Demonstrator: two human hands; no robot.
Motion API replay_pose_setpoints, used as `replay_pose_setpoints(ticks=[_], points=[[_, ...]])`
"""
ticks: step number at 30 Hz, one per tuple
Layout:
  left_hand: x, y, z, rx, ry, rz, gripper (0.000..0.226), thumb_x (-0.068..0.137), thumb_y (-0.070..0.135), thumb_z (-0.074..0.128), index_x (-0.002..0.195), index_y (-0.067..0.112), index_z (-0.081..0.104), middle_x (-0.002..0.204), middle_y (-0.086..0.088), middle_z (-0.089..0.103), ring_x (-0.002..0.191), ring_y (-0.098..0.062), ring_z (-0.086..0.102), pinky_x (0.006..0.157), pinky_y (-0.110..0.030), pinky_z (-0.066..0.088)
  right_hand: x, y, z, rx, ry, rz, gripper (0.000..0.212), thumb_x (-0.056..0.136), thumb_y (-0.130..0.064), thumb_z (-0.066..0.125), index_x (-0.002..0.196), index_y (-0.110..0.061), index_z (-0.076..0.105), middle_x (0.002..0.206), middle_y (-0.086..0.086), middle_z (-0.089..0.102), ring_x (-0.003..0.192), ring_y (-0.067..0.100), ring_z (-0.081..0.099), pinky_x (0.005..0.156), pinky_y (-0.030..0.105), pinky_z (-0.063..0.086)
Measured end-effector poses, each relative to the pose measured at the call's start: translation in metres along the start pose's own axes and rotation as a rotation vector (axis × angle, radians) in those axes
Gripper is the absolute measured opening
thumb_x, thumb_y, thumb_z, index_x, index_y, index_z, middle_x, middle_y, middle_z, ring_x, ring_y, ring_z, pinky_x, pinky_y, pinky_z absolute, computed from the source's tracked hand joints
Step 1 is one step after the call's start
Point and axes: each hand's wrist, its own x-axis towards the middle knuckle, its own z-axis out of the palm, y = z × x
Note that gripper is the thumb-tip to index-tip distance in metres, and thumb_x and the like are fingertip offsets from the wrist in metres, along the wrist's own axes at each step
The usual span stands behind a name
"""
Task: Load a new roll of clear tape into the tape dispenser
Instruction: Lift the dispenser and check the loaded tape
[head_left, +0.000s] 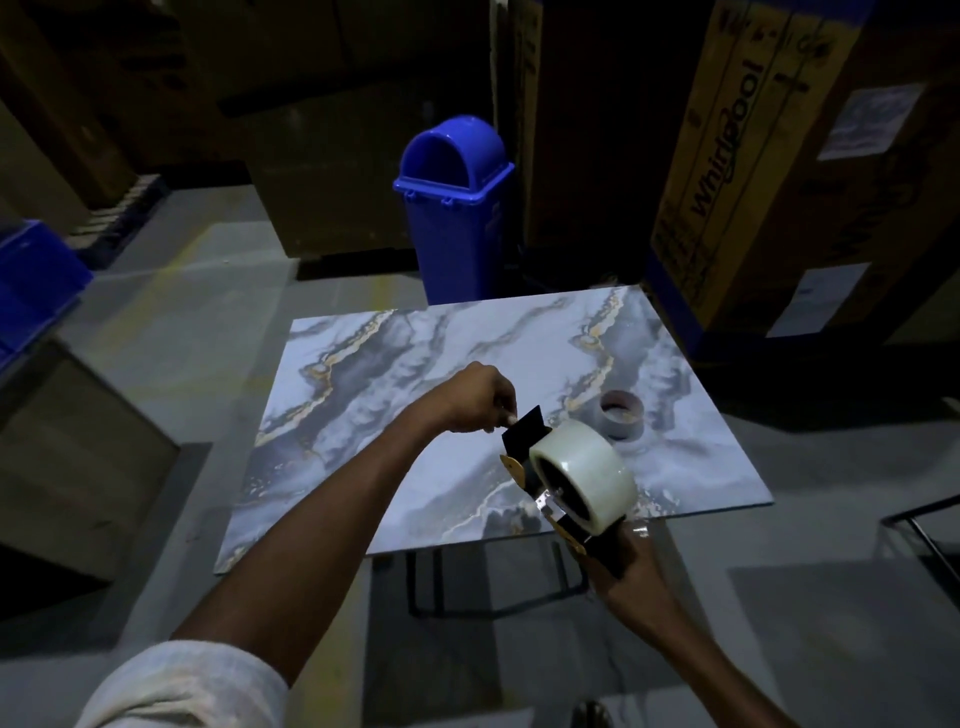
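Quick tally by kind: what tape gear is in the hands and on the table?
Full tape rolls: 1, in the dispenser
Empty tape cores: 1, on the table
Tape dispensers: 1, held in the right hand
Total: 3

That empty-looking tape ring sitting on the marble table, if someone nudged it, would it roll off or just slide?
The tape ring lies flat on its end on the marble table, so a nudge would probably slide it, not roll it. It looks like a nearly bare core, likely very light. The tabletop appears glossy, so it may skid easily.
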Motion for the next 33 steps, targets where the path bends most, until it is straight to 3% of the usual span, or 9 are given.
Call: replay_pose_setpoints(ticks=[2,3,5,11,14,18,23,29,33], points=[[-0.002,0.001,0.002,-0.016,0.032,0.032,0.004,0.089,0.007,0.076,0.093,0.005,0.077,0.068,0.005,0.071,0.061,-0.014,0.071,0.07,-0.037,0.062,-0.008,-0.003,0.003,-0.053,-0.011,-0.04,0.008,0.085,-0.051,0.065,0.091,-0.056,0.065,0.074,-0.026,0.069,0.065,-0.009,0.063,0.059,0.018,0.048],[-0.002,0.001,0.003,-0.035,0.045,0.045,0.008,0.088,0.007,0.078,0.095,0.005,0.077,0.071,0.002,0.074,0.059,-0.013,0.071,0.069,-0.036,0.063,-0.012,-0.002,0.005,-0.076,-0.018,-0.037,0.006,0.085,-0.052,0.063,0.087,-0.056,0.066,0.074,-0.028,0.068,0.068,-0.01,0.064,0.062,0.02,0.05],[-0.003,0.0,0.006,-0.062,0.065,0.064,0.018,0.086,0.009,0.081,0.103,0.004,0.076,0.075,-0.002,0.077,0.057,-0.012,0.072,0.067,-0.033,0.063,-0.017,0.008,0.009,-0.089,-0.013,-0.024,0.012,0.082,-0.053,0.059,0.075,-0.046,0.065,0.064,-0.019,0.065,0.064,-0.007,0.061,0.059,0.031,0.049],[-0.001,-0.012,0.02,-0.072,0.052,0.073,0.008,0.086,-0.004,0.076,0.092,0.0,0.077,0.069,0.005,0.069,0.054,0.006,0.066,0.057,-0.017,0.053,-0.028,0.004,0.025,-0.294,0.022,-0.107,0.013,0.077,-0.01,0.071,0.084,-0.021,0.072,0.082,0.001,0.069,0.067,0.008,0.062,0.056,0.001,0.032],[-0.004,-0.023,0.032,-0.093,0.042,0.06,0.002,0.087,0.0,0.077,0.088,0.002,0.077,0.072,0.003,0.069,0.059,0.011,0.062,0.056,-0.008,0.046,-0.035,0.013,0.038,-0.38,0.012,-0.079,0.024,0.069,-0.007,0.074,0.093,-0.01,0.071,0.067,0.007,0.069,0.053,0.023,0.062,0.052,0.011,0.028],[-0.011,-0.045,0.06,-0.122,0.074,0.046,0.005,0.088,0.004,0.074,0.084,0.005,0.075,0.08,0.0,0.071,0.071,0.005,0.063,0.066,-0.017,0.045,-0.054,0.037,0.06,-0.354,-0.042,0.031,0.055,0.078,-0.02,0.07,0.131,-0.017,0.057,0.086,0.01,0.074,0.067,0.034,0.068,0.048,0.032,0.05],[-0.02,-0.083,0.103,-0.148,0.019,0.037,0.005,0.09,0.01,0.076,0.085,0.01,0.073,0.083,0.0,0.075,0.082,-0.013,0.072,0.078,-0.035,0.058,-0.081,0.04,0.082,-0.266,-0.141,0.047,0.062,0.074,-0.007,0.078,0.126,-0.026,0.05,0.084,0.007,0.072,0.07,0.023,0.063,0.055,0.015,0.031],[-0.02,-0.096,0.143,-0.153,-0.003,-0.018,0.01,0.089,0.006,0.077,0.098,0.006,0.076,0.08,-0.005,0.079,0.061,0.008,0.066,0.066,-0.017,0.049,-0.102,0.073,0.099,-0.18,-0.138,0.153,0.065,0.085,-0.021,0.063,0.147,-0.022,0.044,0.113,0.007,0.071,0.095,0.03,0.068,0.069,0.039,0.057],[-0.008,-0.098,0.163,-0.106,0.03,-0.043,0.007,0.083,0.006,0.078,0.09,0.007,0.079,0.084,-0.006,0.08,0.076,-0.011,0.074,0.073,-0.027,0.056,-0.103,0.076,0.103,-0.196,-0.156,0.272,0.063,0.079,-0.019,0.062,0.142,-0.016,0.051,0.111,0.012,0.073,0.098,0.038,0.068,0.072,0.035,0.053]])
